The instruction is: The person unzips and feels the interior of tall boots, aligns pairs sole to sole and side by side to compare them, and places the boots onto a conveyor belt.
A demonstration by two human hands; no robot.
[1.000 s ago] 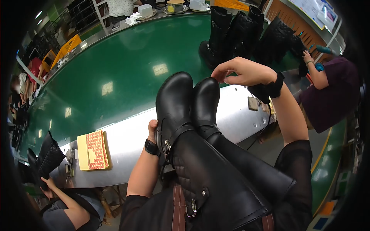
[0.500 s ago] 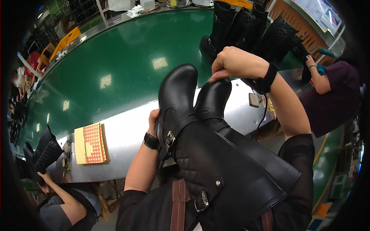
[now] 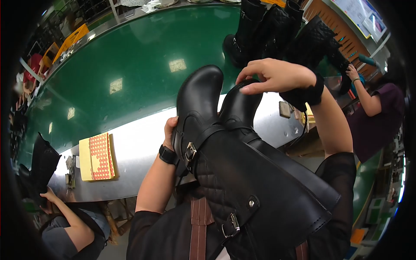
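Two tall black boots lie side by side across my lap, toes pointing away. The left boot (image 3: 200, 93) has ankle straps, silver buckles and a quilted shaft panel. My left hand (image 3: 170, 132) is closed around its outer side near the heel, most fingers hidden beneath. Its neighbour, the right boot (image 3: 242, 106), is partly covered by the left one's shaft. My right hand (image 3: 277, 78) is over that boot's toe, the thumb across the top and the curved fingers around the far side.
A yellow pad with red round stickers (image 3: 97, 157) lies on the metal table edge (image 3: 134, 162), beside small tools (image 3: 70, 171). Several black boots (image 3: 277, 32) stand on the green tabletop (image 3: 143, 60). A co-worker's hand (image 3: 50, 195) holds a boot at left; another person (image 3: 368, 104) is at right.
My right hand has gone from a pinch at the toe tip to a wider hold over the toe. The co-worker at left has turned their boot more upright.
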